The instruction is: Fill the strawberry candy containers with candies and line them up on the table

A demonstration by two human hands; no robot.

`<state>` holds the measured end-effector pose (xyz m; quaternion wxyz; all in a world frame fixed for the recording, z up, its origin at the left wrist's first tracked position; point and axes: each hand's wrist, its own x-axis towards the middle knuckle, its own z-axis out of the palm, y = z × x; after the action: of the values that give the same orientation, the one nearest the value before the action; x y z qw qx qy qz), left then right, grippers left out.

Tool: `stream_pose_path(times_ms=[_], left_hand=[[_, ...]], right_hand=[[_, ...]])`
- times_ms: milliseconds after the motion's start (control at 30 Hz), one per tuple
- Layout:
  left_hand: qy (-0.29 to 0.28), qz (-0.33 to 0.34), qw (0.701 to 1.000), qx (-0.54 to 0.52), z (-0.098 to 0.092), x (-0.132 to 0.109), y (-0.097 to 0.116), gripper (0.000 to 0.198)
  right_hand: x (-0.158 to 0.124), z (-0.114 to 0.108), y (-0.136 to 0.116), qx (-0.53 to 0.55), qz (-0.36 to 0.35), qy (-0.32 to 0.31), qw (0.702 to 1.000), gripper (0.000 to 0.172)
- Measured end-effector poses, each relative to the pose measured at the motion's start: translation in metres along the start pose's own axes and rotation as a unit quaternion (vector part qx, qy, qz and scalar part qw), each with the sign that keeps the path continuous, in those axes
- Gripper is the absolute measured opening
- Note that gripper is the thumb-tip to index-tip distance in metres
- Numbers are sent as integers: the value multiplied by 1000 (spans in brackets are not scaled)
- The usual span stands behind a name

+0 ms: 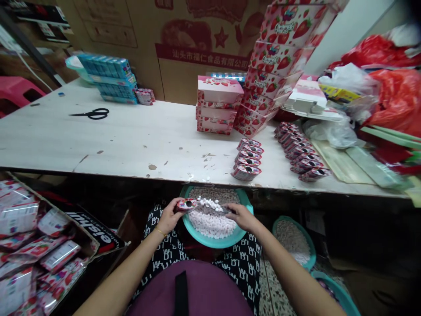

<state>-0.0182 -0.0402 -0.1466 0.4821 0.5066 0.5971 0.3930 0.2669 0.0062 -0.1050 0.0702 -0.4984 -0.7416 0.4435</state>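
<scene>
Above a turquoise basin (216, 243) at the near side of the desk (158, 145), the left hand (169, 218) grips a small packet (187, 205), mouth upward, presumably to leave its opening clear. The right hand (241, 216) pinches a scoop (225, 210) bearing white pellets (209, 203), its tip pointing left towards the packet; whether they touch is hard to tell. Held over the basin, any strays would likely drop back in. The packet looks glossy, red and pink, with an oval top and dark round hole. Similar packets (247, 172) stand in rows at the desk's right, probably for tidy order.
</scene>
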Motion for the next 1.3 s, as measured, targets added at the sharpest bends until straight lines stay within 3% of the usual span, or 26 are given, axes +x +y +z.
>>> stream_pose_path(times_ms=[100,233,400,600,767,867,1000,1133,1300], left_hand=[[-25,41,999,15,22,4,8,33],[-38,77,996,26,40,5,11,31],[-39,76,996,16,44,3,7,31],[-26,41,999,-2,41,3,9,32],[-27,63,998,9,42,7,40,33],[-72,99,992,-26,60,22,75,34],[-123,146,981,-39,105,60,116,36],[-99,217,971,10,138,93,128,36],[-35,266,960,86,143,106,118,36]], right_hand=[[-7,-27,-39,-139,-18,-17,990,32],[-8,-38,-82,-333,-13,-48,942,29],[-9,-38,-105,-403,-21,-50,913,29],[-30,-57,-86,-341,10,8,940,27],[-56,-70,-43,-173,56,136,974,20],[-64,-77,-21,-94,72,257,959,23],[-65,-94,-4,-52,72,374,923,29],[-53,-109,-5,-74,55,379,921,25],[-10,-114,-25,-174,-8,371,912,17]])
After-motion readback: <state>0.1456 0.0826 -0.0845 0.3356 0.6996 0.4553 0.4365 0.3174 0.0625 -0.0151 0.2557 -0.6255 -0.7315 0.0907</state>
